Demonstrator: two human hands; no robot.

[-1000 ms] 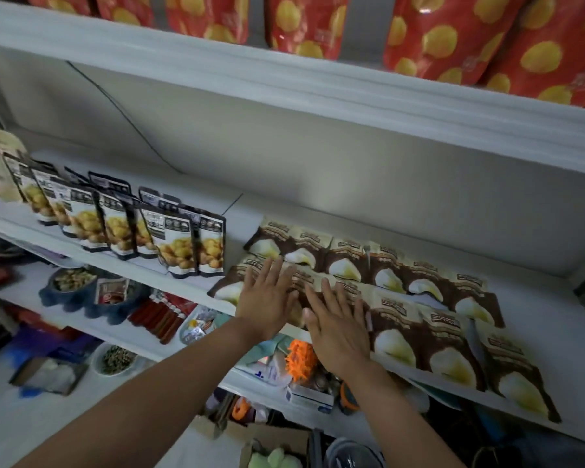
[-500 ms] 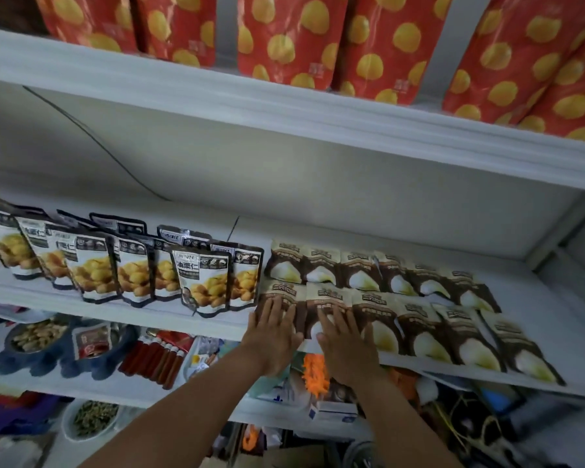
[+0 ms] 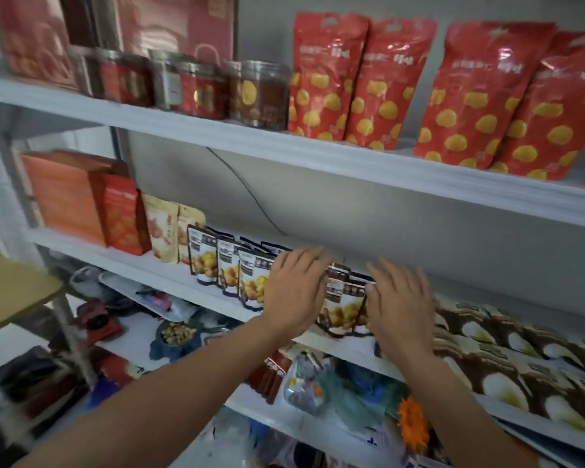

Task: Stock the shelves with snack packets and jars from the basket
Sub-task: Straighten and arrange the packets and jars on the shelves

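Note:
A row of upright black-and-white snack packets [image 3: 230,268] with yellow nuts printed on them stands on the middle white shelf [image 3: 142,265]. My left hand [image 3: 293,288] lies with straight fingers against the front of these packets. My right hand [image 3: 399,307] is flat beside it, touching the right end of the same row [image 3: 343,304]. Brown packets [image 3: 507,363] with a white picture lie flat in rows further right on that shelf. Red pouches [image 3: 429,92] with yellow dots and several jars [image 3: 257,92] stand on the shelf above. No basket is in view.
Orange and red boxes [image 3: 88,201] and pale pouches [image 3: 164,228] fill the middle shelf's left end. The lower shelf holds a bowl of nuts [image 3: 176,332], red sticks [image 3: 271,376], bags and an orange flower [image 3: 414,423]. A tan board [image 3: 11,288] juts in at left.
Both hands moved up and left from the flat brown packets to the standing nut packets. The view swung upward and left, revealing the top shelf's jars and pouches.

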